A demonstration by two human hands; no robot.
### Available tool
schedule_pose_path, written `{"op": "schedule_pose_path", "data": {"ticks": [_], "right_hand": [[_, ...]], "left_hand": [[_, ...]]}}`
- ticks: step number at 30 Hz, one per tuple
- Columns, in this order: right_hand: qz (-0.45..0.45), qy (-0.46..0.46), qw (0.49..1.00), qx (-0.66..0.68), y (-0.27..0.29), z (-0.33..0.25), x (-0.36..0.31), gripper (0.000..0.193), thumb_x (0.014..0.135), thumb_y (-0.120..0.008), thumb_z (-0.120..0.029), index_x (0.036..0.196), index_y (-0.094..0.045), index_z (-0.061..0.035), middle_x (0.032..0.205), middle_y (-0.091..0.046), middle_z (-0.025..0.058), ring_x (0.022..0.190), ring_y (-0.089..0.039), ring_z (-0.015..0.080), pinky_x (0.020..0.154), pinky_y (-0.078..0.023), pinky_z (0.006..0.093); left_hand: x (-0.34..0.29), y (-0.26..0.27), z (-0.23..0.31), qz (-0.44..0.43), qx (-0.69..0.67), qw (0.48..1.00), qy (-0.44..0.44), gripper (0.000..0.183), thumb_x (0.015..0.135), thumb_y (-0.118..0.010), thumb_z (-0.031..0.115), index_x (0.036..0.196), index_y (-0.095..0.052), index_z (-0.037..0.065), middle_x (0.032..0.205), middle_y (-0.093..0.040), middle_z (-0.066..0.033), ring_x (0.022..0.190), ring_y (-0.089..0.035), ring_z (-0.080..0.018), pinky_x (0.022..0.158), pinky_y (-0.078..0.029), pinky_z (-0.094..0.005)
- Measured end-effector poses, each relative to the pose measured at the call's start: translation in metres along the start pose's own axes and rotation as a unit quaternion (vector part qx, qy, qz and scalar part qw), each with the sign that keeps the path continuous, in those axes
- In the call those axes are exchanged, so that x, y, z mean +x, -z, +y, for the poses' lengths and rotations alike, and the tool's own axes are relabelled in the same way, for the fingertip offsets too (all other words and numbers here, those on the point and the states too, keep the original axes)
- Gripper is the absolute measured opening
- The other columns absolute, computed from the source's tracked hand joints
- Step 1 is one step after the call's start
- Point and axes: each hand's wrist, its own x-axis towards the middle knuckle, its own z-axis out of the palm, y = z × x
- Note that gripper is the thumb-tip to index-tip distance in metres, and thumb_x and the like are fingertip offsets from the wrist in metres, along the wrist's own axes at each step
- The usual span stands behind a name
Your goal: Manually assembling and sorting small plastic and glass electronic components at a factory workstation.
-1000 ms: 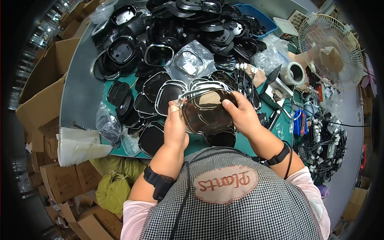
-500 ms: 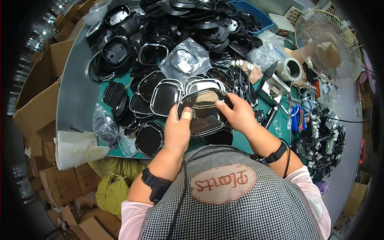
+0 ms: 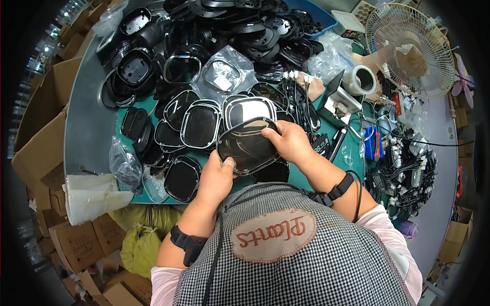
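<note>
Between my two hands is a dark, see-through panel (image 3: 248,146) with rounded corners and a clear rim, tilted above the bench. My left hand (image 3: 216,176) grips its lower left edge, thumb on the face. At its upper right edge my right hand (image 3: 289,141) pinches it, thumb on top and fingers hidden beneath. Just beyond it lie similar dark panels with clear rims, among them one panel (image 3: 201,126) beside a panel with a bright reflection (image 3: 250,111). Another such panel (image 3: 182,178) rests near the bench's front edge, left of my left hand.
Black plastic housings (image 3: 224,30) are heaped at the back. A wire fan (image 3: 408,51) stands back right, near a metal box (image 3: 339,104) and a blue holder (image 3: 374,143). Bundled cables (image 3: 403,178) lie on the right. Cardboard boxes (image 3: 76,239) fill the floor at left.
The panel has turned in my hands, its left side dropping lower. My left thumb has slid from its face toward the lower left edge. The whole view has shifted slightly.
</note>
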Motion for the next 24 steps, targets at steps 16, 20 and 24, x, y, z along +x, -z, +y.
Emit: {"op": "schedule_pose_path", "data": {"ticks": [16,20,24], "right_hand": [[-0.040,0.012,0.991,-0.131,-0.003,-0.015,-0.021,0.029,0.088,-0.061,-0.032,0.079,-0.063,-0.0044,0.071,-0.063,0.0191,0.070,-0.062,0.0387,0.066,-0.049,0.0457],[-0.056,-0.047,0.997,-0.040,-0.011,0.008,-0.016,0.034,0.089,-0.060,-0.034,0.075,-0.061,-0.0030,0.062,-0.062,0.0146,0.063,-0.063,0.0346,0.065,-0.049,0.0441],[-0.120,-0.162,0.979,0.044,-0.011,0.011,0.004,0.039,0.091,-0.058,-0.036,0.076,-0.059,0.0002,0.058,-0.063,0.0093,0.055,-0.064,0.0255,0.057,-0.050,0.0377]], "left_hand": [[-0.008,0.006,-0.009,0.041,0.054,0.997,0.029,0.017,0.092,-0.057,0.013,0.103,-0.061,0.000,0.073,-0.065,-0.0054,0.058,-0.061,-0.0117,0.059,-0.050,-0.0266],[0.001,0.008,0.003,0.014,0.110,0.992,0.063,0.020,0.090,-0.059,0.016,0.101,-0.062,0.000,0.073,-0.066,-0.0080,0.058,-0.061,-0.0150,0.059,-0.050,-0.0299],[0.034,0.017,0.008,0.010,0.210,0.978,0.010,0.024,0.088,-0.060,0.021,0.098,-0.065,0.000,0.074,-0.066,-0.0145,0.062,-0.063,-0.0233,0.064,-0.049,-0.0344]]}}
